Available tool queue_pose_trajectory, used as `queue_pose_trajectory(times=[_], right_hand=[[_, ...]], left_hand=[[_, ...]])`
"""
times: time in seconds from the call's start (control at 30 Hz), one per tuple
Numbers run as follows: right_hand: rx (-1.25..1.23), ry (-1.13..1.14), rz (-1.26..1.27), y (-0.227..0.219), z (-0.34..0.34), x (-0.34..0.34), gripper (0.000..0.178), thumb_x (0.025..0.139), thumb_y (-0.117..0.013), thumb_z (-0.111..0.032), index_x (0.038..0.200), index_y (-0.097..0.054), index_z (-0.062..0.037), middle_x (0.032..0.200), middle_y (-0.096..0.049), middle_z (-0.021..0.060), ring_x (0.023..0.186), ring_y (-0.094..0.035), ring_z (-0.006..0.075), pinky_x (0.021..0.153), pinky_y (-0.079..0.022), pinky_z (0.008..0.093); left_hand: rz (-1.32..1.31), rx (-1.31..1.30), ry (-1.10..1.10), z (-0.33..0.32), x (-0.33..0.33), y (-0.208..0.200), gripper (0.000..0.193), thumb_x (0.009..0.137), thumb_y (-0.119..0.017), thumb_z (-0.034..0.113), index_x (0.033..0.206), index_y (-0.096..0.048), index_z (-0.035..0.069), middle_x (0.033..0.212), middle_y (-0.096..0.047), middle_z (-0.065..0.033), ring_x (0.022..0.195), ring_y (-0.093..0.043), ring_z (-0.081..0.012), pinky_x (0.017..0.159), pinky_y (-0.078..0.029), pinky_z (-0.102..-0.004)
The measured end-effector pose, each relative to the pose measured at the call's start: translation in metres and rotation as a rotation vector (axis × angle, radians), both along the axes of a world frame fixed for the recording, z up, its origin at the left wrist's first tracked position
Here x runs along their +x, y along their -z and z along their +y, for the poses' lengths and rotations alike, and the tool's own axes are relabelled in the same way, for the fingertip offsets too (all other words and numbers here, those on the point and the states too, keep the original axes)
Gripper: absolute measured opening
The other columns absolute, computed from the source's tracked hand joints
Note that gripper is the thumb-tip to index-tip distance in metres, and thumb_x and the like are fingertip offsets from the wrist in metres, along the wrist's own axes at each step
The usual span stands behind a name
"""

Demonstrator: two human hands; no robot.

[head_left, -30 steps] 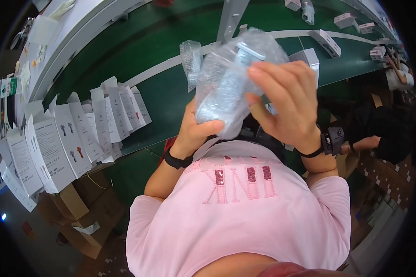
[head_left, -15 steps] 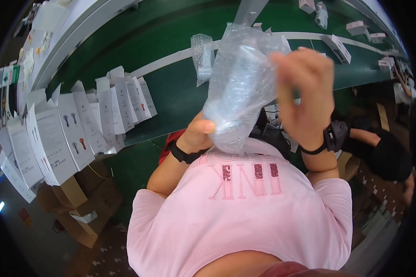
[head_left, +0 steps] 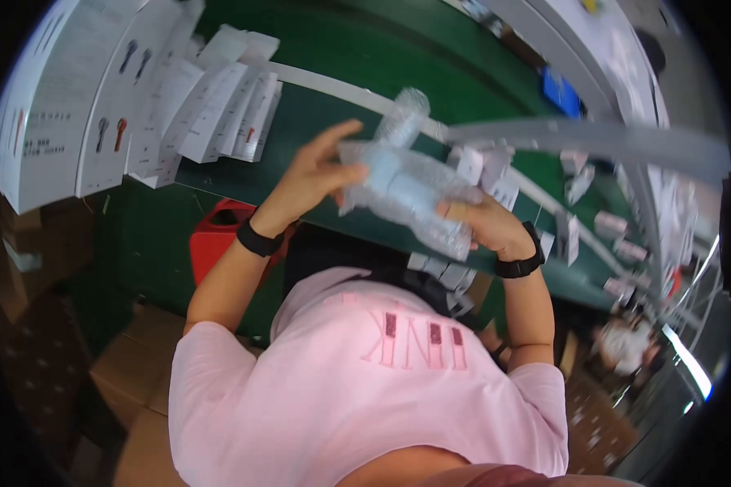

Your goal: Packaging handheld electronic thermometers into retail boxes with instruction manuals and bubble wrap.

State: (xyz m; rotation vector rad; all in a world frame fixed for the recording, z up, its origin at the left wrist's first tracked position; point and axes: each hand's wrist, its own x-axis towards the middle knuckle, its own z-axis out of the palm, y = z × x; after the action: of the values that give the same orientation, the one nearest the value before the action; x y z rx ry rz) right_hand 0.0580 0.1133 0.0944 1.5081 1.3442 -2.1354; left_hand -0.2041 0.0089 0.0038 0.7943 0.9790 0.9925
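A clear bubble-wrap bag (head_left: 418, 180) with a pale bluish item inside lies slantwise between my two hands, above the near edge of the green bench. At its left end is my left hand (head_left: 313, 174), thumb over the plastic and index finger stretched out; its other fingers are partly hidden. My right hand (head_left: 491, 226) grips the opposite end, thumb on top. What the item inside is cannot be made out through the plastic. Just beyond the bag, another bubble-wrapped piece (head_left: 406, 114) rests on the bench.
White cartons with raised flaps (head_left: 219, 114) stand in a row at the left. A grey metal post (head_left: 585, 138) crosses the right side, near small boxes (head_left: 609, 223). A red plastic stool (head_left: 211, 239) and brown cardboard (head_left: 138, 357) are below. Another person (head_left: 625, 345) is at far right.
The bag has turned from upright to nearly level. My right hand has come down from its raised, blurred position to the bag's right end. My left hand is farther left, and the view has swung right.
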Motion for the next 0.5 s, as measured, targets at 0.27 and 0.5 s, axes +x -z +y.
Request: queue_pose_trajectory(times=[0.27, 0.5], right_hand=[[-0.283, 0.91, 0.577, 0.132, 0.226, -0.132, 0.03, 0.093, -0.051, -0.015, 0.12, -0.053, -0.0001, 0.105, -0.061, 0.0205, 0.076, -0.059, 0.0271, 0.062, -0.05, 0.0342], [0.217, 1.063, 0.355, 0.293, 0.413, -0.201, 0.007, 0.095, -0.049, -0.017, 0.095, -0.052, -0.0116, 0.075, -0.051, 0.0034, 0.063, -0.05, 0.0205, 0.056, -0.047, 0.0361]], left_hand=[[0.921, 0.201, -0.706, 0.041, 0.081, 0.145, 0.091, 0.073, -0.081, 0.034, 0.145, -0.033, 0.006, 0.134, -0.046, -0.0201, 0.12, -0.045, -0.035, 0.103, -0.036, -0.0475], [0.812, 0.119, -0.468, 0.055, 0.126, 0.181, 0.08, 0.068, -0.08, 0.021, 0.138, -0.045, 0.005, 0.131, -0.051, -0.0187, 0.124, -0.046, -0.0352, 0.103, -0.04, -0.0409]])
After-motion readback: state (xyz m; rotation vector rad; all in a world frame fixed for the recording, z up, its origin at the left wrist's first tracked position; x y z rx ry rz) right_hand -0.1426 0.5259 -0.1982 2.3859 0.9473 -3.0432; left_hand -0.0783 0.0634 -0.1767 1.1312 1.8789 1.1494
